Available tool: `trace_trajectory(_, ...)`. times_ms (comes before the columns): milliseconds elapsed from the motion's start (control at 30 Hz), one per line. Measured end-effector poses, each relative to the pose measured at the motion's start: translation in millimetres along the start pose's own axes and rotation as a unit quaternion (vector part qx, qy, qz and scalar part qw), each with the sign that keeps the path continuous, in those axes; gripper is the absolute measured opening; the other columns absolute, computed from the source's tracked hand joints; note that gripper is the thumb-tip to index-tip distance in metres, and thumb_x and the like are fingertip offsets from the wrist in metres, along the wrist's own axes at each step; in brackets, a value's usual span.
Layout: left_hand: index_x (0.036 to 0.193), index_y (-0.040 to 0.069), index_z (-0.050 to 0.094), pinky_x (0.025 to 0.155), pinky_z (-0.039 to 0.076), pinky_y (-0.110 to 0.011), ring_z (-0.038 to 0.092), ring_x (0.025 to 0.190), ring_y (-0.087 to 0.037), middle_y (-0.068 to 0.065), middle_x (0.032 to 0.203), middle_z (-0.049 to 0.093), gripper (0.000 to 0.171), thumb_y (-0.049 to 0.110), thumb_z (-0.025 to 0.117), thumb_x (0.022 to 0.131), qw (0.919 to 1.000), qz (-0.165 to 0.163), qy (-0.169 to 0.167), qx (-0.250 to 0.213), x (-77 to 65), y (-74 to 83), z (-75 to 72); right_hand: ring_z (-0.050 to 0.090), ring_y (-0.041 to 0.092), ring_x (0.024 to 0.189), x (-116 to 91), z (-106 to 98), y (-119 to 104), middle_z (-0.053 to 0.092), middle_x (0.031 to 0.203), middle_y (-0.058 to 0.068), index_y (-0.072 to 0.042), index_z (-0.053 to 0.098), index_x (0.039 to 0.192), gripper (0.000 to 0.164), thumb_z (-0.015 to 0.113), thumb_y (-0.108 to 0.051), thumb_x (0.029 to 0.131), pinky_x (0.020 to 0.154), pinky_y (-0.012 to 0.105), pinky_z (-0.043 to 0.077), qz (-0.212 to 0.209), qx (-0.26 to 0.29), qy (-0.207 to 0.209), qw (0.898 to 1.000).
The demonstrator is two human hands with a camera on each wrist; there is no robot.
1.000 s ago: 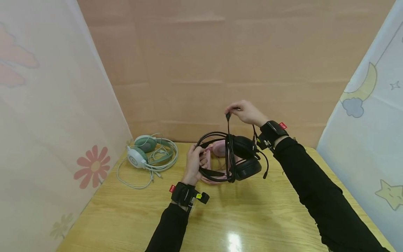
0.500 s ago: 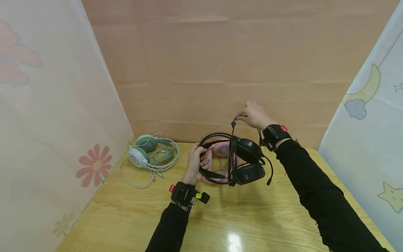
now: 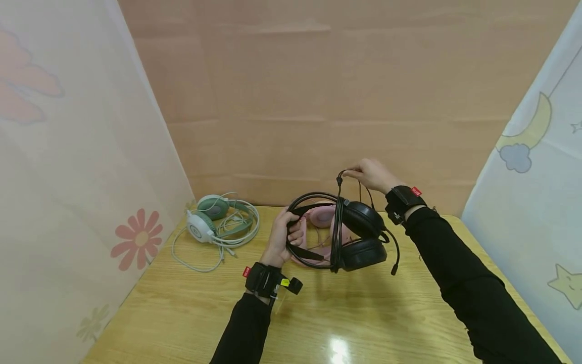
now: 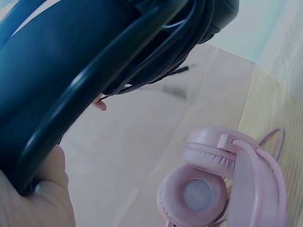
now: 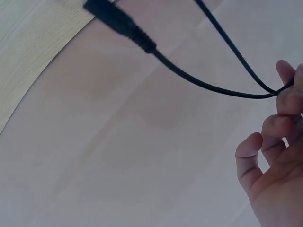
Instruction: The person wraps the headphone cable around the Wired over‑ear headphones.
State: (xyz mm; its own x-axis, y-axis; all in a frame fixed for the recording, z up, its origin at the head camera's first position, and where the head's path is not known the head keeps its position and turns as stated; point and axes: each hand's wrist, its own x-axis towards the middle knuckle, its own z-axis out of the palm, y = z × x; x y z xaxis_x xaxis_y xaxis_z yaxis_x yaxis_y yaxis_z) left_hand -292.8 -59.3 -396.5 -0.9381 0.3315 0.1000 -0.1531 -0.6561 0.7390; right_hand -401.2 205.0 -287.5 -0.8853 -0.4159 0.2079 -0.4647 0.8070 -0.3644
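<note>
My left hand (image 3: 281,236) grips the headband of a black headset (image 3: 364,254), holding it up over the table. Its black cable (image 3: 336,233) is wound in several loops around the headset, between headband and ear cups. Above it, my right hand (image 3: 374,174) pinches two thin cable ends (image 5: 208,87) just past the splitter (image 3: 339,180). One end hangs down with a black connector (image 5: 113,18) on it. A microphone boom (image 3: 396,258) sticks out from the ear cups. Behind the black headset, partly hidden by it, lie pink headphones (image 4: 210,150).
White and green headphones (image 3: 198,227) with a coiled white cable lie on the wooden table (image 3: 191,308) to the left. A brown paper backdrop (image 3: 263,101) stands behind the table. Patterned cloths (image 3: 82,167) hang on both sides.
My right hand has moved right, and its pinch has passed from the splitter onto the thin ends beyond it. The headset's ear cups have shifted slightly right and down; my left hand keeps its grip.
</note>
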Motion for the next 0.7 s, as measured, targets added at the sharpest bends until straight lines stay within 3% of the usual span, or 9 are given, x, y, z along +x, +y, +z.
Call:
trace_trajectory(167,0.097,0.019,0.045,0.034,0.027,-0.012,0.024,0.038,0.002,0.008,0.058,0.024,0.015,0.006,0.037,0.093,0.9995,-0.010,-0.014,-0.027,-0.8,2.2,-1.1,0.062,0.026,0.064,0,8,2,0.068,0.071,0.012,-0.002,0.070,0.114,0.030,0.054,-0.024,0.102,0.058,0.032,0.045,-0.001,0.015,-0.012,1.000)
trace_trajectory(267,0.092,0.019,0.045,0.034,0.028,-0.011,0.025,0.039,0.002,0.009,0.057,0.024,0.015,0.007,0.036,0.093,0.9987,-0.012,-0.024,-0.042,-1.7,4.1,-2.0,0.070,0.032,0.083,0,15,10,0.073,0.086,0.016,0.000,0.069,0.114,0.030,0.053,-0.023,0.102,0.074,0.041,0.054,-0.013,0.029,-0.023,0.999)
trace_trajectory(367,0.089,0.018,0.044,0.035,0.027,-0.011,0.025,0.039,0.002,0.009,0.056,0.025,0.015,0.007,0.035,0.092,0.9978,-0.016,-0.032,-0.055,-2.5,5.8,-1.8,0.070,0.030,0.089,-2,22,19,0.074,0.092,0.014,-0.001,0.069,0.115,0.032,0.051,-0.025,0.103,0.083,0.047,0.054,-0.016,0.045,-0.027,0.998)
trace_trajectory(567,0.084,0.016,0.043,0.034,0.029,-0.011,0.025,0.038,0.002,0.010,0.056,0.027,0.016,0.009,0.033,0.094,0.9961,-0.029,-0.037,-0.074,-2.5,9.4,-1.0,0.069,0.031,0.096,-8,36,28,0.074,0.097,0.014,-0.002,0.066,0.121,0.032,0.050,-0.023,0.104,0.087,0.049,0.053,-0.038,0.092,-0.027,0.995)
trace_trajectory(700,0.081,0.017,0.040,0.035,0.028,-0.011,0.021,0.040,0.001,0.010,0.056,0.026,0.019,0.010,0.029,0.095,0.9950,-0.042,-0.037,-0.083,-2.7,9.4,0.0,0.066,0.034,0.100,-19,52,38,0.071,0.109,0.017,-0.002,0.065,0.123,0.033,0.054,-0.024,0.102,0.085,0.044,0.053,-0.078,0.158,-0.019,0.984)
